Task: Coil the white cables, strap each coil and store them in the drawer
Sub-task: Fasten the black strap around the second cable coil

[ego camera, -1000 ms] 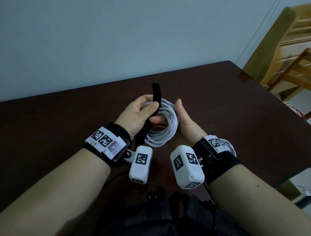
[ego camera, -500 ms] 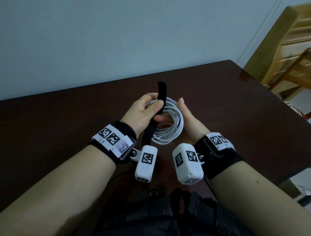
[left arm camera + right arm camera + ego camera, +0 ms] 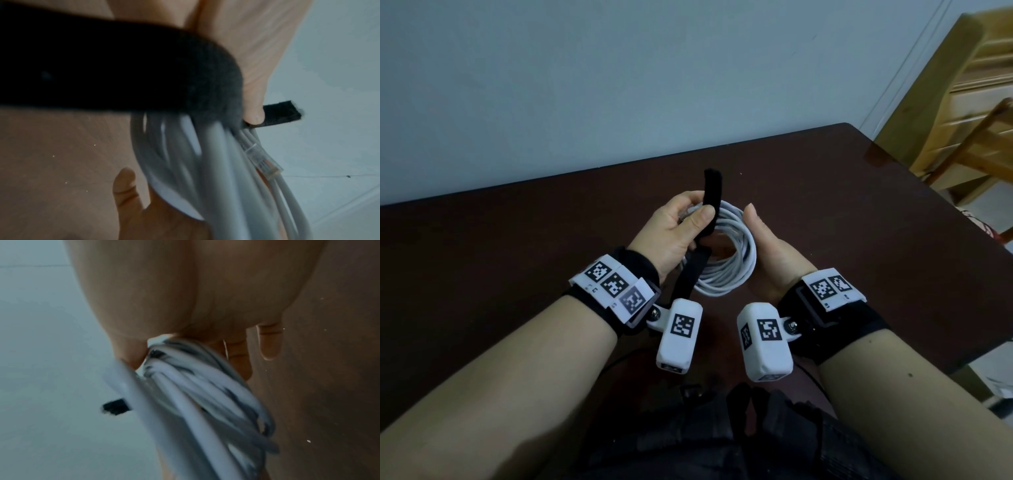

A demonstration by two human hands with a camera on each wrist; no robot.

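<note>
A coil of white cable (image 3: pixel 736 270) hangs between both hands above the dark table. My left hand (image 3: pixel 695 212) grips the coil's left side, its thumb pinning a black strap (image 3: pixel 711 186) against the loops. The strap's upper end stands up free and its lower part (image 3: pixel 690 277) trails toward my wrist. My right hand (image 3: pixel 750 233) holds the coil's right side, thumb pointing up. The left wrist view shows the strap (image 3: pixel 144 73) lying over the cable (image 3: pixel 205 170) and a clear plug (image 3: pixel 263 160). In the right wrist view the blurred coil (image 3: pixel 205 402) runs out from under my palm.
The dark brown table (image 3: pixel 859 222) reaches to a pale wall at the back, and its right edge falls away near my right forearm. Light wooden furniture (image 3: pixel 969 113) stands past the table's far right corner. Dark clothing (image 3: pixel 722 438) fills the bottom of the head view.
Both hands and the coil have drifted slightly to the right. The strap's free end stands a little straighter. Neither grip has changed.
</note>
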